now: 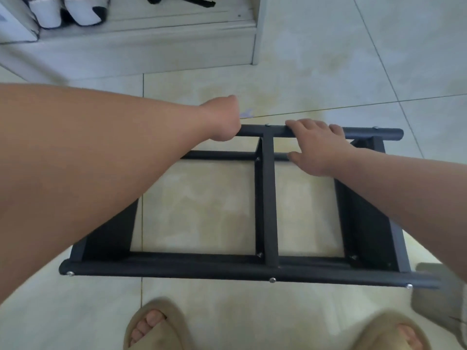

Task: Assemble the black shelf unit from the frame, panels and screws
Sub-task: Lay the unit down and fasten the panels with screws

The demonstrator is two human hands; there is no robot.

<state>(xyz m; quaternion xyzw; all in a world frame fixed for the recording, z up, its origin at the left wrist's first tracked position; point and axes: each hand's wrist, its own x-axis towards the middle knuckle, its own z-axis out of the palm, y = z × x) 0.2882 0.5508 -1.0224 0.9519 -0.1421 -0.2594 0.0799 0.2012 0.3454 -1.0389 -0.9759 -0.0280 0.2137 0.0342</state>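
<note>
Nearest are two feet in beige slippers (154, 324) on the pale tiled floor (328, 72). Just beyond the toes is the black shelf unit (269, 198), lying flat and open, so the tiles show through it. Whether it rests on the floor or is held just off it cannot be told.

Its long axis runs left to right across the view. The near tube (177, 270) crosses in front with three silver screw heads (272, 279) along it, and no hand is on it. A centre strip (270, 223) runs away from it to the far side, between dark side panels at the left (108, 238) and right (369, 223) ends. Past an inner rail (219, 155) lies the far tube (252, 128), parallel to the near one.

Both hands are on that far side, one each side of the centre strip. The left hand (222, 120) is bent down at the wrist and closed round the far tube. Its fingers are hidden beneath it. The right hand (318, 145) has its fingers curved over the far tube, and its thumb reaches back to the inner rail.

With the screws seated, the frame looks largely built. Any lift or turn would likely hinge on the far tube, with the free near edge swinging toward the feet.

Farthest off is a white cabinet (255, 41) holding shoes (68, 13).
</note>
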